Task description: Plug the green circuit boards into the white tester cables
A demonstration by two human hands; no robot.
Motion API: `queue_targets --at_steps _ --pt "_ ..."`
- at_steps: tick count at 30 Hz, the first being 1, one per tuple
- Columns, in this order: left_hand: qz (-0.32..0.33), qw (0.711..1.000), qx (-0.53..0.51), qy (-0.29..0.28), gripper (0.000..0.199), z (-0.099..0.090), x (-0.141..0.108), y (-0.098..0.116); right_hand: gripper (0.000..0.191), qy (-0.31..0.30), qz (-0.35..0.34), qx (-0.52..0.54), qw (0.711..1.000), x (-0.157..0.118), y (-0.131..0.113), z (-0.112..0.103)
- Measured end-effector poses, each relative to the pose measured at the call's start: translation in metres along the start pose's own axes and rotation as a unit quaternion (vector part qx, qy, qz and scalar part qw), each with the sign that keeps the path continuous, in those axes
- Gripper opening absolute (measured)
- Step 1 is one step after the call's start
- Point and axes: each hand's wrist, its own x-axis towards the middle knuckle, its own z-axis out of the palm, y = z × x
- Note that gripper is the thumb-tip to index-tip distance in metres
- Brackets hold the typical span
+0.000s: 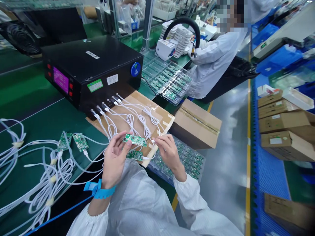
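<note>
Between thumb and fingers, my left hand (116,155) grips a green circuit board (136,140) by its left end. At the board's right end, my right hand (168,151) pinches the white plug (153,141) of a cable; whether the plug is seated cannot be made out. Just below lies a second circuit board (134,155) with a white plug (145,158) at its right end. Bundled white cables (130,123) run from the black test box (110,82) over the cardboard sheet (155,114). A blue wrist strap (104,191) circles my left wrist.
Two more boards (80,141) with cables lie on the green table (24,108), beside coiled white cables (51,177). Trays of boards (169,78) stand behind; another tray (189,157) sits low at right near a carton (197,124). A co-worker in white (214,62) sits beyond.
</note>
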Motion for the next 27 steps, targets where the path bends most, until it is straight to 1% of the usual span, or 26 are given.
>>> queue_targets --at_steps 6,13,19,24,27 --pt "-0.017 1.0 -0.012 0.021 0.046 0.009 0.0 0.003 0.028 -0.017 -0.009 0.007 1.0 0.004 -0.002 -0.002" --pt "-0.014 0.999 -0.018 0.03 0.043 0.012 0.0 0.004 0.034 0.013 -0.022 0.017 1.0 0.004 -0.002 0.0" --pt "-0.013 0.999 -0.01 0.031 0.043 0.011 0.0 0.002 0.034 0.008 -0.034 -0.005 0.999 0.005 -0.004 -0.001" --pt "0.03 0.998 0.041 0.034 0.042 0.009 0.0 -0.001 0.037 0.007 -0.045 -0.036 0.998 0.008 -0.006 -0.002" --pt "0.047 0.997 0.051 0.036 0.043 0.01 -0.002 -0.002 0.037 0.01 -0.056 -0.048 0.997 0.009 -0.007 -0.001"
